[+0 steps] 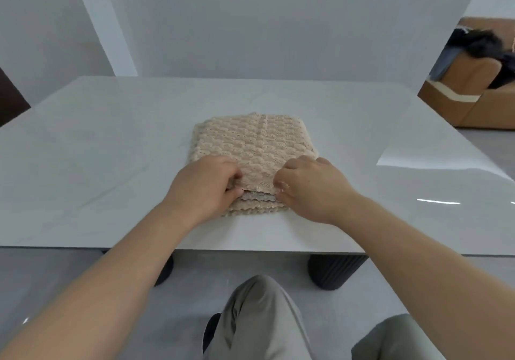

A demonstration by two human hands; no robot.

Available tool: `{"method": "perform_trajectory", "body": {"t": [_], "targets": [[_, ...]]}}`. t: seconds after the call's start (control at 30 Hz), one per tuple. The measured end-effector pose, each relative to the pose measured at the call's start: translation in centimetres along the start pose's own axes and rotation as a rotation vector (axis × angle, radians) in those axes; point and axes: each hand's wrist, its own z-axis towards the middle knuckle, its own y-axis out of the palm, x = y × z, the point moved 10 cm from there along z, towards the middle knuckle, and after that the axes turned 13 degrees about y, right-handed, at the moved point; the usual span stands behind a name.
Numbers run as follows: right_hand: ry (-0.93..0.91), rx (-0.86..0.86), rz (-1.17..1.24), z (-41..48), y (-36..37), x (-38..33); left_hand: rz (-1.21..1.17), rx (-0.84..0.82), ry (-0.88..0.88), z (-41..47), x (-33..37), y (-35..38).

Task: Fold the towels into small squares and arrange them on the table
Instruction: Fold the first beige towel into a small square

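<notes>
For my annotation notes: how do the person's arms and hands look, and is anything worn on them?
Both forearms are bare, with no sleeves in view. The left hand and the right hand wear no gloves, and no rings, watch or wristband can be seen.

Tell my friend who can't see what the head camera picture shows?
Two hands, left hand and right hand, pinch the near edge of a beige towel folded on a white table.
</notes>
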Motion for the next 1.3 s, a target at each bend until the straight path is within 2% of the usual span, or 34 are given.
{"method": "perform_trajectory", "body": {"t": [0.23,0.33,0.6,0.8,0.9,0.97,1.03,1.1,1.2,1.23,1.3], "targets": [[0.056,0.037,-0.044,-0.1,-0.5,0.0,-0.018,0.084,0.002,0.1,-0.7,-0.2],[0.087,0.070,-0.030,0.5,-0.9,0.5,-0.078,0.173,-0.029,0.7,-1.4,-0.7],[0.190,0.137,0.154,5.0,-2.5,2.2,-0.174,0.318,-0.131,2.9,-2.6,-2.9],[0.170,0.172,0.345,9.7,-5.2,1.2,-0.234,0.162,-0.242,2.8,-3.4,-1.3],[0.119,0.188,0.463,11.3,-6.3,0.1,-0.241,0.189,-0.269,4.1,-4.0,-1.8],[0.066,0.141,0.534,12.2,-6.4,-0.5,-0.181,0.187,-0.274,5.2,-4.8,-2.0],[-0.013,0.061,0.480,12.7,-6.0,-1.2,-0.158,0.173,-0.308,5.7,-6.1,-2.0],[-0.027,0.005,0.247,13.1,-4.7,-0.9,-0.196,0.191,-0.337,5.7,-6.9,-2.1],[0.042,0.013,-0.105,13.9,-2.6,1.0,-0.250,0.293,-0.296,6.7,-6.3,-3.9],[0.068,0.018,-0.132,14.3,-2.2,1.7,-0.273,0.342,-0.285,7.2,-5.9,-4.7],[0.136,0.014,-0.037,15.0,-2.0,3.0,-0.326,0.419,-0.255,8.5,-5.1,-5.6]]}}
